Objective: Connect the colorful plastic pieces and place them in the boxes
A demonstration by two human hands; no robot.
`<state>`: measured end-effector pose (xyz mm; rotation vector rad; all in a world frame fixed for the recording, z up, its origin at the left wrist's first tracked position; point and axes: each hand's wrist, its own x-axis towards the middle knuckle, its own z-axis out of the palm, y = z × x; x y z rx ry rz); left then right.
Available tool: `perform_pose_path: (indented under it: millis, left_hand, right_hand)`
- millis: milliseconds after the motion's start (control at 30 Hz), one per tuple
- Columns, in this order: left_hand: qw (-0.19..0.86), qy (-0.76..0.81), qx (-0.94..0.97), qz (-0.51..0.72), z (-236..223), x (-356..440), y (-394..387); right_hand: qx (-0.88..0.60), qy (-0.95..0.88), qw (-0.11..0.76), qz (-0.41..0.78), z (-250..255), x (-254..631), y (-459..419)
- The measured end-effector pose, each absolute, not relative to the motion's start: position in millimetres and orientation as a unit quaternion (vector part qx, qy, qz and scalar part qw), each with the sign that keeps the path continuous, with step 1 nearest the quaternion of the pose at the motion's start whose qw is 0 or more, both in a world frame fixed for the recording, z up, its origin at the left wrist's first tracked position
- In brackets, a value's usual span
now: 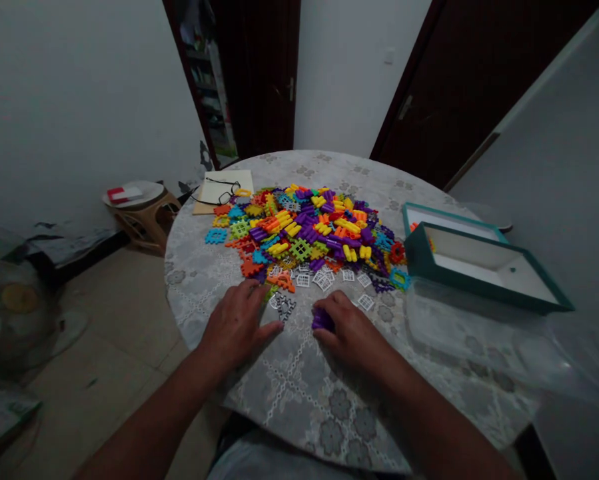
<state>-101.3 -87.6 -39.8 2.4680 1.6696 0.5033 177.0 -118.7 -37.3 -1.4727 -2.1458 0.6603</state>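
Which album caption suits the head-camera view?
Left hand open, right hand holding a purple piece, before a pile of colourful pieces.

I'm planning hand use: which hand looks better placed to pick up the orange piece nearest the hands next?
Probably the left hand: its thumb and fingers are spread close to the orange piece. The right hand is farther off and holds a purple piece.

I'm in what looks like a home: bright toy pieces (304,223) heaped on my desk (184,283), flower-patterned cloth (289,380) over the desk, dark doors (262,73) beyond it, a stool (146,227) to its left.
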Motion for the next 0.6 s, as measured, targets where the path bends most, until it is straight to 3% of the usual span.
perform_pose_path:
  millis: [233,467,600]
  left_hand:
    - [0.103,0.467,0.861,0.171,-41,-62,-76]
    - [0.161,0.374,0.878,0.252,-48,-48,-59]
    - [0.095,0.429,0.841,0.316,-44,-73,-49]
  right_hand:
    - [-0.564,-0.741,0.277,0.237,-40,176,-109]
    - [-0.591,-0.708,0.335,0.193,-49,181,-103]
    - [-0.61,-0.7,0.321,0.188,-55,183,-103]
